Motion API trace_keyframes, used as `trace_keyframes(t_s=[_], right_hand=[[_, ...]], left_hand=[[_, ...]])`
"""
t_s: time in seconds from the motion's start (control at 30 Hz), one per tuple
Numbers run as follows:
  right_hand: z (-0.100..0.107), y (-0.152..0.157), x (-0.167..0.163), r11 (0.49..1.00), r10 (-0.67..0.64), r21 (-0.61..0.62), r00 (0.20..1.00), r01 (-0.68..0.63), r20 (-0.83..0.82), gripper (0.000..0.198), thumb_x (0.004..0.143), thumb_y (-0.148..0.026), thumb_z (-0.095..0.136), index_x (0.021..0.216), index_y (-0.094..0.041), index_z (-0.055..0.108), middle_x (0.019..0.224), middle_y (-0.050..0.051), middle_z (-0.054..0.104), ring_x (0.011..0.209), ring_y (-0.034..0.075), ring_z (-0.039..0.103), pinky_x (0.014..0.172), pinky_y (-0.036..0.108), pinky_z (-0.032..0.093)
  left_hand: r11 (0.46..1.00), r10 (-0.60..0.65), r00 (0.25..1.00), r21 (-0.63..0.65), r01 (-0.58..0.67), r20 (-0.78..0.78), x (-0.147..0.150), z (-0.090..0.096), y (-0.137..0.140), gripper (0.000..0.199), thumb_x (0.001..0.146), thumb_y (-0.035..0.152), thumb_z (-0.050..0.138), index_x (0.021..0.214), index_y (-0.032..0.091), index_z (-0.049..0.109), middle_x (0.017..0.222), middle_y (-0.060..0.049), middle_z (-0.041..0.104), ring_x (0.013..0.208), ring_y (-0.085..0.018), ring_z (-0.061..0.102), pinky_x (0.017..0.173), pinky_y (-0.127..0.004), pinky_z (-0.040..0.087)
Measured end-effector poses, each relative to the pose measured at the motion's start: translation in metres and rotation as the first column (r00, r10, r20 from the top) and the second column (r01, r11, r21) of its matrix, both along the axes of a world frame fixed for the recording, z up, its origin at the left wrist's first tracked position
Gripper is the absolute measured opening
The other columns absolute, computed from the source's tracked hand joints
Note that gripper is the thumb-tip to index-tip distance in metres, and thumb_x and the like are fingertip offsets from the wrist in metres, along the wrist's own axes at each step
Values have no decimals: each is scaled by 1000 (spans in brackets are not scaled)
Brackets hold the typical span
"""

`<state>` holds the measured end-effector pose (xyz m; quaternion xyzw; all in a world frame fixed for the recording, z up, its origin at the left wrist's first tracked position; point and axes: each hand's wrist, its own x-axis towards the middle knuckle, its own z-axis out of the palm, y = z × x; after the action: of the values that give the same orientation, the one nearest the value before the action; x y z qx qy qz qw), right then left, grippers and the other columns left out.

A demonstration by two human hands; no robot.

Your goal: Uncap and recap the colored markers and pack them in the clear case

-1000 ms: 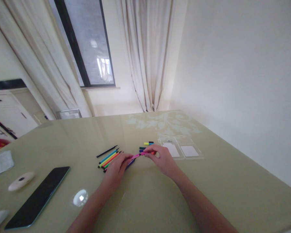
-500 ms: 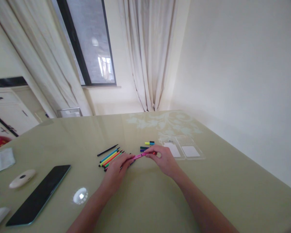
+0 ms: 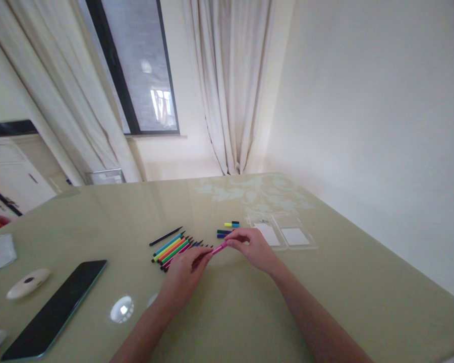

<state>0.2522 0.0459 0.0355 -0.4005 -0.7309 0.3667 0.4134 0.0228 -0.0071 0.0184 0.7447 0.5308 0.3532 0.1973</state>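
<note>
Pale green table (image 3: 227,322). Open clear case (image 3: 283,241) right of right hand (image 3: 254,248). Left hand (image 3: 183,275) beside row of uncapped markers (image 3: 173,250). Both hands' thumbs and fingers pinch one pink marker (image 3: 219,248), slanting between them. Small caps (image 3: 224,235) lie just beyond right fingertips.

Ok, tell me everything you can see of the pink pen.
The pink pen is slim, straight and plastic-looking. It is held at one end by the left grip, at the other by the right grip, its right end higher in the view, just right of the other pens. Both ends are covered; whether it is fully capped is unclear.
</note>
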Motion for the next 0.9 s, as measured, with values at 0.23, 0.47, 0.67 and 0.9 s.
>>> trace_keyframes(t_s=[0.23,0.47,0.67,0.9], right_hand=[[-5,11,23,933,-356,189,865,307,352,16,93,-22,61,92,-21,77,91,5,76,85,20,68,81,31,49],[-12,9,16,955,-296,220,727,201,619,15,94,-20,63,94,-22,78,101,7,72,101,22,64,91,32,46],[-11,6,15,952,-304,224,688,207,659,9,92,-22,69,86,-21,76,97,7,71,99,23,63,88,33,45],[-12,6,15,954,-300,214,642,211,705,9,92,-27,72,92,-21,79,101,8,71,101,24,62,89,34,45]], left_hand=[[980,-198,959,-39,194,-202,26,-9,-20,16,94,34,59,93,25,72,92,-5,72,84,-21,65,77,-32,49],[968,-251,949,-73,241,-192,28,-5,-20,15,94,37,62,98,25,71,99,-6,69,95,-23,64,83,-32,49],[979,203,949,48,-198,-241,-23,-4,10,25,101,33,47,96,22,69,102,-7,71,100,-26,65,92,-38,49],[888,411,778,16,-459,-476,-71,-6,22,27,100,31,45,98,22,71,103,-8,71,99,-28,65,88,-38,48]])
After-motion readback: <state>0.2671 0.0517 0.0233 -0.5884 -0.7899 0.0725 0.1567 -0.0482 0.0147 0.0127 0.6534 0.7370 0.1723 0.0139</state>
